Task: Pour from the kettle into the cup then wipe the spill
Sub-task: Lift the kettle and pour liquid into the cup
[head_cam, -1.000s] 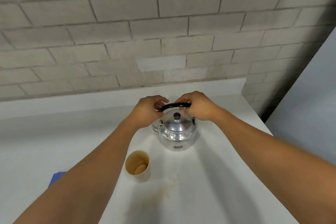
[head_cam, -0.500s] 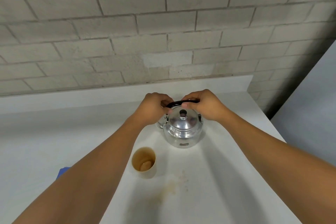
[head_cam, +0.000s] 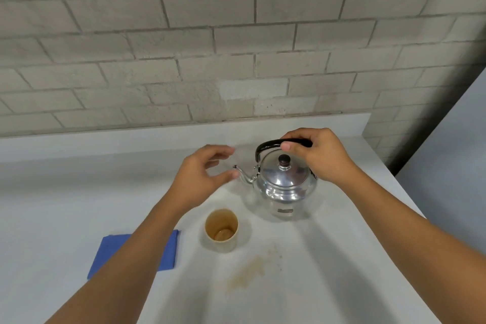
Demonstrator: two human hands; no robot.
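Note:
A shiny metal kettle (head_cam: 285,187) with a black handle and lid knob stands on the white counter, spout pointing left. My right hand (head_cam: 319,156) grips the handle from above. My left hand (head_cam: 201,175) hovers just left of the spout with fingers apart, holding nothing. A tan paper cup (head_cam: 222,230) with a little brown liquid stands in front of the kettle. A brownish spill (head_cam: 248,272) stains the counter in front of the cup. A folded blue cloth (head_cam: 110,250) lies to the cup's left, partly hidden by my left forearm.
The white counter (head_cam: 65,205) runs along a grey brick wall (head_cam: 236,47) with a low white ledge at the back. Its right edge drops off beside the kettle, next to a pale panel (head_cam: 452,152) at the far right.
My left hand has let go of the kettle handle and moved left, fingers apart. The right hand stays on the handle. The view shifted, showing more of the blue cloth.

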